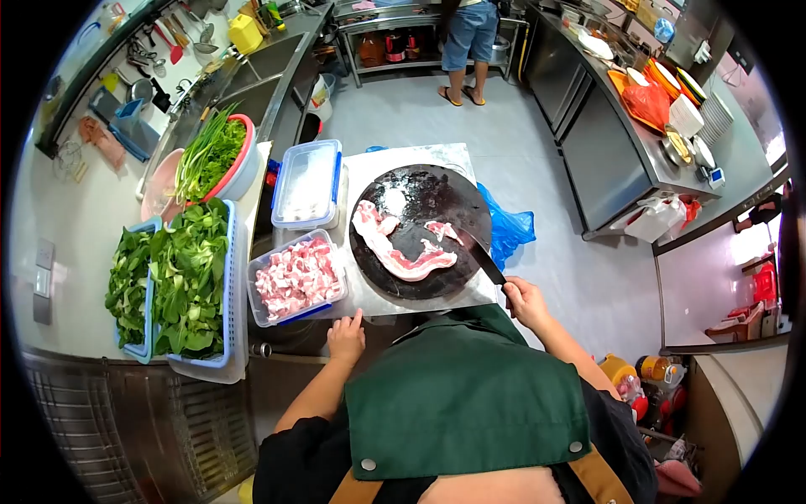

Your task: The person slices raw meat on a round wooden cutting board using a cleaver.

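My right hand is wrapped round the handle of a kitchen knife, whose blade reaches over the right side of a round dark chopping board. By the blade tip lies a small piece of raw meat. A long curved strip of pork belly, pink with white fat, rests across the board. My left hand holds nothing; its fingers are apart at the table's front edge, just below a clear plastic tub of cut meat pieces.
A lidded plastic box stands behind the tub. To the left are baskets of leafy greens and a basin with green stalks. A blue plastic bag hangs at the table's right. Another person stands at the far end between steel counters.
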Demonstrator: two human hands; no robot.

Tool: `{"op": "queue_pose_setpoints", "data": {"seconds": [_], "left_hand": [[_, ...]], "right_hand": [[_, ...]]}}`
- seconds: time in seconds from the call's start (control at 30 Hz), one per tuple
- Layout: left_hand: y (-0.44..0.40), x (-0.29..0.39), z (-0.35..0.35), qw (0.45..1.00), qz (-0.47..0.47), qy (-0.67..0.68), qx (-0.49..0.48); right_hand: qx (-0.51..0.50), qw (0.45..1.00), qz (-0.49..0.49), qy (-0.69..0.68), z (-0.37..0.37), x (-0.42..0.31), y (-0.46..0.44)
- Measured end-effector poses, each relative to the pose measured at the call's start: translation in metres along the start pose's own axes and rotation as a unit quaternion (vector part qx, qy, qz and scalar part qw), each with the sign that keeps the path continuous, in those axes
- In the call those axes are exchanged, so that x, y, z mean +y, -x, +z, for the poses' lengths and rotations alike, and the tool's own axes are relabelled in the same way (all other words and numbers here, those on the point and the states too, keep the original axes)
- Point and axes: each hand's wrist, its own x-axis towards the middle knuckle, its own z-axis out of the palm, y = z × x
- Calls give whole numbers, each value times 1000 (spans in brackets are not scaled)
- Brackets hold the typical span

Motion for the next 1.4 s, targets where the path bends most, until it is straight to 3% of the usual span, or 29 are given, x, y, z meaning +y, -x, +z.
{"op": "queue_pose_setpoints", "data": {"seconds": [0.17, 0.2, 0.27, 0.3, 0.33, 0.37, 0.43, 0.53, 0.6, 0.73, 0.83, 0.9, 0.93, 1.0, 1.03, 1.07, 1.1, 1.2, 1.3, 1.4], "left_hand": [[8, -1, -12, 990, -107, -40, -80], [11, -5, -11, 991, -122, -25, -56], [8, -13, -9, 963, -187, 186, 52], [6, -19, -1, 914, -216, 328, 103], [2, -20, 2, 800, -326, 500, 60], [-10, -7, -25, 642, -393, 657, 40], [-20, 3, -51, 480, -361, 800, 16], [-30, 13, -68, 460, -306, 834, -1], [-34, 18, -75, 416, -282, 865, -14], [-38, 21, -79, 414, -261, 872, -15], [-35, 17, -66, 441, -273, 855, -5], [-28, 9, -41, 568, -322, 757, 17], [-23, 4, -27, 663, -314, 679, 13], [-10, 2, -18, 891, -256, 374, -24], [-1, 3, -14, 959, -208, 188, -33], [7, 3, -16, 973, -167, 91, -130], [12, 7, -16, 973, -168, 91, -130], [22, 9, -12, 936, -207, 29, -281], [33, 1, -1, 907, -236, 4, -349], [45, -6, -1, 916, -248, 10, -314]], "right_hand": [[15, 1000, 2, 4, -6, 5, 9], [21, 1000, 3, 6, -8, 10, 10], [23, 1000, 5, 10, -10, 20, 10], [25, 1000, 6, 12, -12, 21, 10], [22, 1000, 3, 9, -11, 21, 10], [23, 1000, 0, 5, -11, 19, 11], [-2, 1000, -21, 4, -11, 13, 10], [-6, 999, -32, 17, -8, 5, 8], [-5, 998, -52, 28, -4, -5, 10], [-2, 998, -58, 29, -5, -5, 9], [-9, 998, -56, 22, -6, 1, 9], [-7, 999, -47, 21, -6, 4, 9], [-8, 999, -47, 21, -6, 4, 10], [-13, 999, -47, 21, -4, 5, 11], [-14, 999, -47, 22, -3, 5, 12], [-14, 998, -47, 26, -2, 4, 12], [-13, 998, -48, 31, -1, 3, 13], [-19, 998, -54, 35, 0, 6, 12], [-22, 998, -49, 35, -1, 6, 10], [-21, 999, -40, 28, -1, 5, 9]]}}
